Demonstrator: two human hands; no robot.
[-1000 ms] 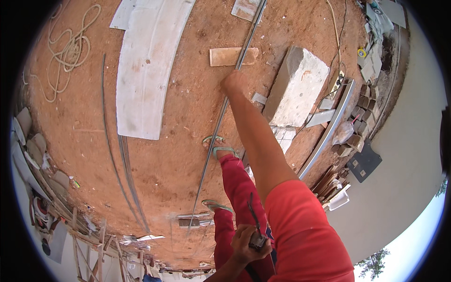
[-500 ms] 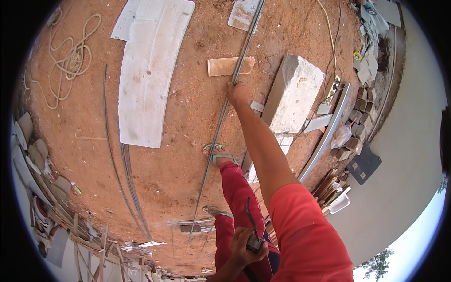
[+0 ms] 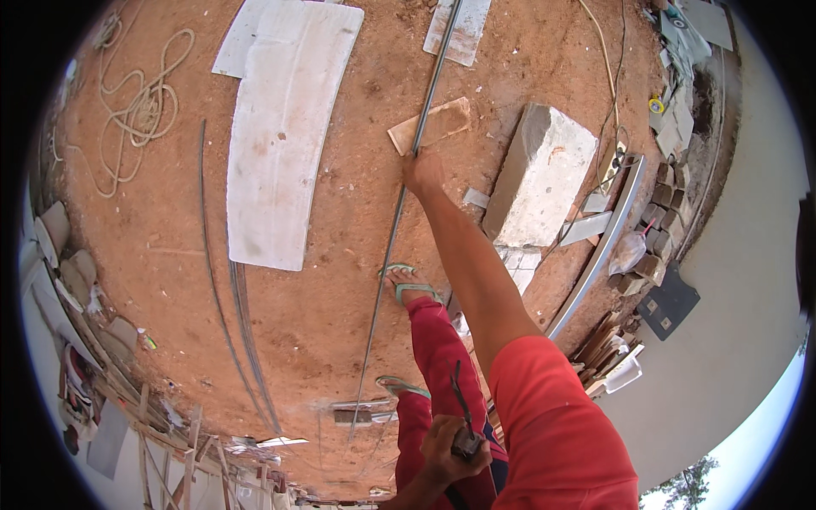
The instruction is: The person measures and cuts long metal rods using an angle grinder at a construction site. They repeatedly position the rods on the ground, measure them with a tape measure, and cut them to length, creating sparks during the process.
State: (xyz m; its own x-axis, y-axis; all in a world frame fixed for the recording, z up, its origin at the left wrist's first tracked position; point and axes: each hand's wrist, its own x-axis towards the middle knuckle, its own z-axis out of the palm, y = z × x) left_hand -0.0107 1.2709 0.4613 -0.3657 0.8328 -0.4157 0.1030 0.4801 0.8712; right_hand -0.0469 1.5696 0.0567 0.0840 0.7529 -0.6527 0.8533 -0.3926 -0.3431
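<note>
Right fingers (image 3: 416,169) wrapped round rod (image 3: 435,81) | left fingers (image 3: 443,433) round dark tool (image 3: 467,444) | tan slab (image 3: 445,123) swung askew

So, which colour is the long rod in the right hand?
The long rod is grey; it shows best in the head view.

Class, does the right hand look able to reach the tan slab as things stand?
Probably yes: the right hand appears close to the tan slab, with no obstacle visible between. It seems closed on the metal rod, which crosses over the slab, so it may need to let go.
</note>
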